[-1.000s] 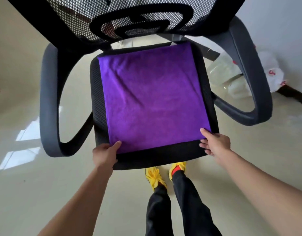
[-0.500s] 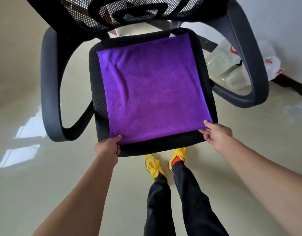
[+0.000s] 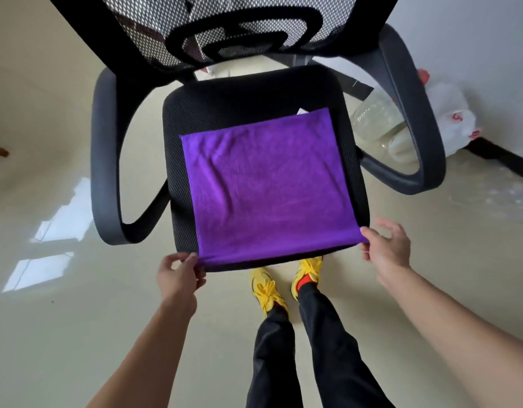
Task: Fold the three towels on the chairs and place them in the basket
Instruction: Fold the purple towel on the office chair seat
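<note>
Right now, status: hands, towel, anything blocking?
Left hand pinching the purple towel at its near left corner; right hand pinching the near right. Towel flat on chair seat, unfolded. No basket in view, nothing blocking.

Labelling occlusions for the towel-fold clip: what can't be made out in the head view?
- Basket and other two towels: outside the frame.
- Chair base: hidden under the seat; backrest top cut off by the upper edge.
- Towel near hem: hangs over the seat front, underside hidden.
- Left hand and right hand fingertips under the corners: covered by cloth.
- Bags by the wall: contents unreadable behind the armrest.
</note>
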{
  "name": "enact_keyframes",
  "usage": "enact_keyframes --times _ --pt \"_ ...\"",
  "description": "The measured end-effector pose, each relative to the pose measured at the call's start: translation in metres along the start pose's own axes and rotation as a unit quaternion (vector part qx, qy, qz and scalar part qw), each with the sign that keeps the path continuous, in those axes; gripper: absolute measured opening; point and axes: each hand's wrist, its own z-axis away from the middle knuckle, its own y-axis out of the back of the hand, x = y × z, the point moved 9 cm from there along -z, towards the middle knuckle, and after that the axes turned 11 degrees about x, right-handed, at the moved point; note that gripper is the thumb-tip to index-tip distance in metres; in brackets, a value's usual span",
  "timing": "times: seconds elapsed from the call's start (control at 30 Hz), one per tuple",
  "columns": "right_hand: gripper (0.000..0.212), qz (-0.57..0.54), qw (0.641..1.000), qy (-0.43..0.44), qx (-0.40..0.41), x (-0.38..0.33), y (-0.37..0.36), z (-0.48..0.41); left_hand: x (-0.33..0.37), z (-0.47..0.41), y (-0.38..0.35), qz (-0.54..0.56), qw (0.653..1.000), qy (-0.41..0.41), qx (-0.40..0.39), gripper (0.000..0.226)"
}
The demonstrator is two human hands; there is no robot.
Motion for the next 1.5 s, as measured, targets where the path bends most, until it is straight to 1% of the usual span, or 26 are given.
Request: enact_keyframes --times 0.07,0.17,0.23,0.3,0.33,0.4,0.43,0.47,0.53,0.57,0.6,0.67,0.83,1.0,1.1,1.13,1.2,1.23,1.27,1.3,1.33,1.37,1.4,1.43,1.47,1.5 --pt "0.014 -0.012 0.999 0.036 -0.030 -0.039 -0.014 0.000 0.035 0.001 -0.011 0.042 0.998 -0.015 -0.033 0.012" --pt "0.005 -0.043 0.997 0.024 -0.067 -0.083 -0.039 -0.006 0.082 -0.001 -0.030 0.093 0.992 -0.015 -0.080 0.010" --pt "0.013 -0.053 0.993 0.008 -0.107 -0.104 -0.061 -0.013 0.108 -0.006 -0.044 0.102 0.989 -0.024 -0.108 0.010" --pt "0.027 -0.023 0.989 0.032 -0.145 -0.127 -0.083 -0.022 0.132 -0.012 -0.059 0.081 0.988 -0.050 -0.124 0.006" --pt "0.031 0.003 0.986 0.057 -0.154 -0.137 -0.091 -0.025 0.144 -0.014 -0.064 0.061 0.987 -0.071 -0.128 0.003" --pt "0.033 0.063 0.980 0.114 -0.149 -0.156 -0.108 -0.037 0.164 -0.021 -0.079 0.005 0.984 -0.127 -0.126 0.017" --pt "0.029 0.083 0.976 0.141 -0.145 -0.165 -0.116 -0.042 0.174 -0.024 -0.085 -0.037 0.978 -0.168 -0.120 0.022" --pt "0.022 0.095 0.971 0.168 -0.143 -0.173 -0.125 -0.048 0.184 -0.027 -0.092 -0.096 0.965 -0.222 -0.106 0.023" --pt "0.006 0.110 0.961 0.220 -0.130 -0.189 -0.139 -0.057 0.204 -0.033 -0.102 -0.215 0.919 -0.326 -0.051 0.015" --pt "0.008 0.116 0.956 0.237 -0.125 -0.194 -0.145 -0.062 0.211 -0.038 -0.107 -0.253 0.900 -0.355 -0.027 0.009" --pt "0.014 0.123 0.953 0.247 -0.125 -0.198 -0.151 -0.066 0.217 -0.044 -0.110 -0.269 0.890 -0.368 -0.015 0.008" --pt "0.021 0.133 0.949 0.254 -0.129 -0.202 -0.166 -0.077 0.222 -0.063 -0.119 -0.266 0.894 -0.360 -0.007 0.015" --pt "0.028 0.175 0.933 0.292 -0.117 -0.207 -0.195 -0.098 0.223 -0.094 -0.142 -0.246 0.916 -0.318 0.010 0.015" --pt "0.025 0.290 0.882 0.364 -0.073 -0.216 -0.205 -0.105 0.225 -0.099 -0.158 -0.302 0.883 -0.352 0.065 0.024" --pt "0.028 0.361 0.849 0.381 -0.059 -0.220 -0.206 -0.104 0.227 -0.099 -0.155 -0.313 0.884 -0.338 0.086 0.028" --pt "0.029 0.385 0.831 0.399 -0.040 -0.225 -0.204 -0.098 0.231 -0.094 -0.151 -0.308 0.879 -0.349 0.105 0.028" --pt "0.029 0.375 0.788 0.489 0.001 -0.241 -0.199 -0.071 0.244 -0.061 -0.149 -0.291 0.835 -0.446 0.136 0.024" --pt "0.028 0.338 0.773 0.536 0.007 -0.247 -0.200 -0.054 0.245 -0.039 -0.153 -0.276 0.812 -0.499 0.127 0.020" --pt "0.026 0.290 0.772 0.566 -0.005 -0.251 -0.205 -0.035 0.243 -0.019 -0.161 -0.256 0.798 -0.537 0.098 0.015" --pt "0.023 0.246 0.790 0.561 -0.040 -0.248 -0.214 -0.020 0.234 -0.009 -0.173 -0.253 0.801 -0.540 0.056 0.009" --pt "0.020 0.215 0.826 0.512 -0.098 -0.239 -0.228 -0.011 0.221 -0.005 -0.187 -0.259 0.813 -0.521 0.013 0.007" --pt "0.020 0.188 0.873 0.412 -0.180 -0.223 -0.245 -0.004 0.208 -0.008 -0.200 -0.271 0.836 -0.476 -0.029 0.008" --pt "0.020 0.163 0.906 0.283 -0.269 -0.201 -0.262 0.004 0.197 -0.017 -0.209 -0.258 0.870 -0.415 -0.066 0.010" --pt "0.021 0.140 0.918 0.159 -0.335 -0.180 -0.274 0.011 0.188 -0.029 -0.213 -0.219 0.913 -0.334 -0.089 0.010" --pt "0.023 0.115 0.923 0.074 -0.360 -0.168 -0.277 0.012 0.182 -0.042 -0.214 -0.163 0.947 -0.256 -0.104 0.006" --pt "0.023 0.084 0.935 0.032 -0.344 -0.166 -0.274 0.002 0.183 -0.053 -0.211 -0.119 0.966 -0.205 -0.099 0.009"
